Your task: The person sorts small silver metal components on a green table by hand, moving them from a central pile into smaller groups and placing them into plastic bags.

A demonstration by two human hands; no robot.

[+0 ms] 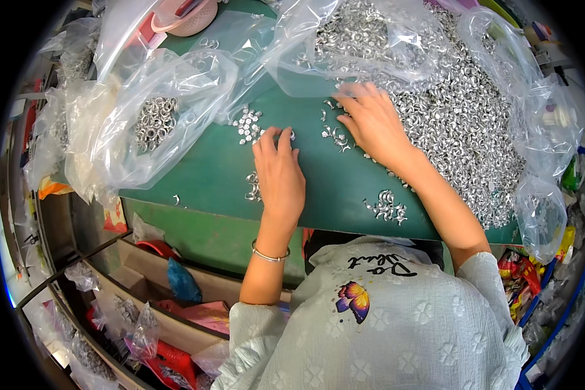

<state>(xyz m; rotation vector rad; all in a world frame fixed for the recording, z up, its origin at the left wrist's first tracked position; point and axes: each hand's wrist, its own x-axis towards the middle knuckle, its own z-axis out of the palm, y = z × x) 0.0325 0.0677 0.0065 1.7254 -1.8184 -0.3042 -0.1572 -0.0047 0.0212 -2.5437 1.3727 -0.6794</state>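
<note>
Shiny curved metal pieces (461,130) heap near the right edge of the green worktop (344,188), axes every way; right hand (377,123) is beside them, fingers (368,97) slightly spread; left hand (281,170) curls narrow, holding what I cannot tell.

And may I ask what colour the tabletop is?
The tabletop is dark green, shown best in the head view.

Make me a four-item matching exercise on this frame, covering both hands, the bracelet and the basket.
1. Left hand
2. Right hand
3. Bracelet
4. Basket

A. Pink
B. Beside the small cluster of metal pieces
C. Silver-coloured
D. At the left edge of the large metal heap

Pairs: 1-B, 2-D, 3-C, 4-A
</note>
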